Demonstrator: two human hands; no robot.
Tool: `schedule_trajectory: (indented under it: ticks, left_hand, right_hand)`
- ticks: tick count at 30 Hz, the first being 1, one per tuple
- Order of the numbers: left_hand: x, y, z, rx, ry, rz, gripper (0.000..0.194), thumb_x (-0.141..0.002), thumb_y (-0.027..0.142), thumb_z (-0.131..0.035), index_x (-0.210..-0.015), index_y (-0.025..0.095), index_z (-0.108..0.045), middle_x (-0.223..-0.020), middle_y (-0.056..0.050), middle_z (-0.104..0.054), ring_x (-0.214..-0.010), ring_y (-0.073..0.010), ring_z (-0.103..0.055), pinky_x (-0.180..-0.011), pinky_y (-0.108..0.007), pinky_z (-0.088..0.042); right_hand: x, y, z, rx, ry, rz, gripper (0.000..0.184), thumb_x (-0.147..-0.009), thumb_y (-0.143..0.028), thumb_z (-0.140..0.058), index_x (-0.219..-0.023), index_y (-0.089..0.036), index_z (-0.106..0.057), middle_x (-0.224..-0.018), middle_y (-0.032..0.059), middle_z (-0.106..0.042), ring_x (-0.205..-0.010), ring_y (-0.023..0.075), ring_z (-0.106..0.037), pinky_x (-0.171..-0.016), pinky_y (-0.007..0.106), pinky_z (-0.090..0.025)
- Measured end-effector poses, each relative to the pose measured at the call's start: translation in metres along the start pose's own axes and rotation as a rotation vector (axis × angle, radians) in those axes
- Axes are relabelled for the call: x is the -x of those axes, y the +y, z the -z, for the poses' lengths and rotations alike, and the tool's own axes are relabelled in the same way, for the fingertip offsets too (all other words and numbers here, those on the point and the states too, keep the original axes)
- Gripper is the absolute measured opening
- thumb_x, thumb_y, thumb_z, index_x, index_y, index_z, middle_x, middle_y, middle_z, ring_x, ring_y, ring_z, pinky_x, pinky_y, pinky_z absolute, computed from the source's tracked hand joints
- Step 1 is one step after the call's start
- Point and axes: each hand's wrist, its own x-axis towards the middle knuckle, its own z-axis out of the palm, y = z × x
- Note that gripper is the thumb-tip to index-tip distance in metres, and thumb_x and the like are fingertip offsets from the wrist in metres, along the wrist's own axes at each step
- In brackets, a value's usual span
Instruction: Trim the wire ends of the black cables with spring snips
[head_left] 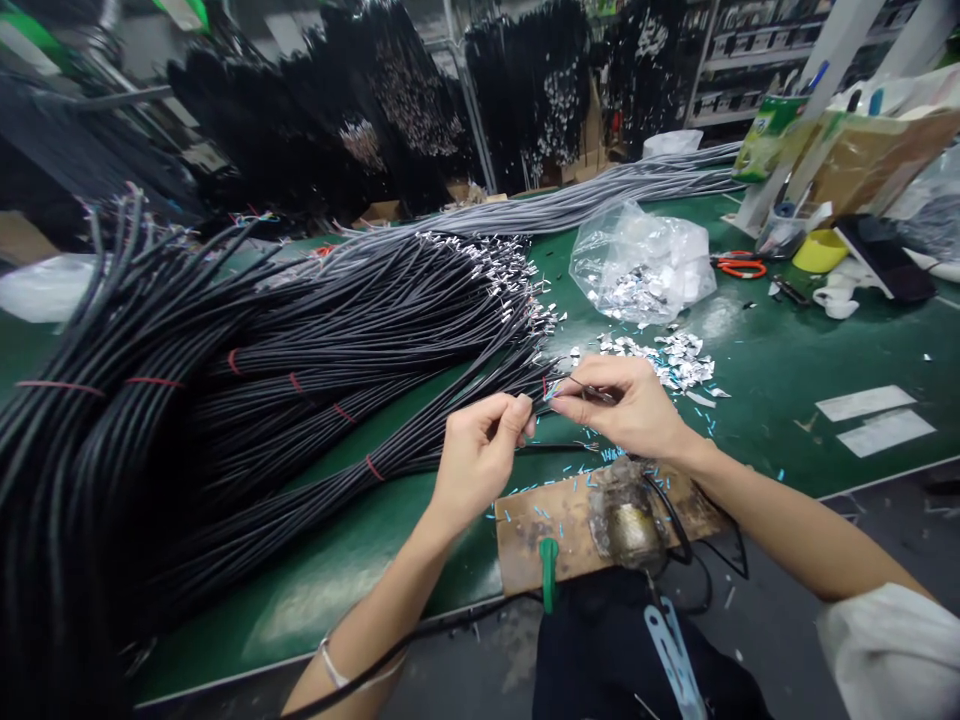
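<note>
Near the middle of the view, my left hand point(480, 445) is closed, thumb and forefinger pinching a black cable point(538, 405) close to its stripped end. Thin coloured wires point(552, 389), red and light blue among them, fan out of that end. Just to the right, my right hand point(637, 405) is closed around a slim dark tool point(598, 392); its exact kind is unclear. The fingertips of that hand meet the wires. Left of both hands lie thick bundles of black cables point(375, 340), tied with red bands, their pale wire ends facing right.
Below my hands, a wooden board point(525, 545) with a metal device point(634, 530) is held by a green clamp point(549, 575). Blue bits and white scraps point(679, 360) litter the green table. Beyond are a plastic bag point(645, 265), orange-handled scissors point(741, 266) and grey cables point(600, 185).
</note>
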Motion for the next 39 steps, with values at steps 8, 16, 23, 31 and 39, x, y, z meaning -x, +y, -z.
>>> schedule_trajectory:
  ticks: [8, 16, 23, 31, 39]
  left_hand:
    - [-0.011, -0.015, 0.000, -0.077, -0.063, 0.110, 0.036, -0.086, 0.041, -0.051, -0.063, 0.015, -0.060, -0.052, 0.000, -0.054, -0.044, -0.0097, -0.049, -0.046, -0.022, -0.037]
    - [-0.017, -0.058, -0.011, -0.764, -0.094, -0.132, 0.013, -0.081, 0.021, -0.059, -0.091, 0.017, -0.067, -0.089, -0.008, -0.062, -0.083, -0.0205, -0.058, -0.075, -0.032, -0.047]
    - [-0.018, -0.052, -0.013, -0.686, -0.064, -0.150, 0.013, -0.088, 0.016, -0.046, -0.089, 0.014, -0.059, -0.086, -0.008, -0.060, -0.080, -0.0192, -0.057, -0.076, -0.033, -0.047]
    - [-0.005, -0.017, 0.000, -0.170, 0.169, -0.170, 0.017, -0.088, 0.024, -0.052, -0.090, 0.015, -0.066, -0.075, -0.003, -0.063, -0.061, -0.0101, -0.056, -0.057, -0.021, -0.046]
    - [0.000, -0.008, -0.002, -0.298, 0.186, -0.417, 0.035, -0.089, 0.011, -0.048, -0.119, 0.022, -0.061, -0.071, 0.001, -0.057, -0.055, -0.0055, -0.050, -0.052, -0.017, -0.042]
  right_hand:
    - [-0.006, 0.001, 0.012, 0.207, 0.140, -0.038, 0.012, -0.077, -0.022, -0.063, -0.070, -0.016, -0.071, -0.065, 0.0007, -0.063, -0.056, 0.0095, -0.049, -0.052, 0.025, -0.035]
    - [-0.006, -0.003, 0.012, 0.251, 0.103, -0.064, 0.036, -0.092, -0.039, -0.046, -0.077, -0.015, -0.068, -0.057, -0.0016, -0.054, -0.052, 0.0080, -0.041, -0.053, 0.024, -0.032]
    - [-0.002, 0.008, 0.007, 0.483, -0.146, -0.024, 0.022, -0.091, -0.023, -0.047, -0.080, -0.016, -0.064, -0.070, 0.0023, -0.059, -0.062, 0.0111, -0.049, -0.058, 0.026, -0.032]
    - [0.007, 0.009, 0.002, 0.754, -0.613, -0.087, 0.011, -0.072, -0.013, -0.061, -0.065, -0.018, -0.068, -0.065, 0.0055, -0.064, -0.058, 0.0155, -0.055, -0.051, 0.029, -0.021]
    - [0.003, 0.007, 0.007, 0.730, -0.407, -0.158, 0.014, -0.073, -0.013, -0.060, -0.078, -0.019, -0.072, -0.075, 0.0046, -0.071, -0.069, 0.0187, -0.064, -0.058, 0.028, -0.040]
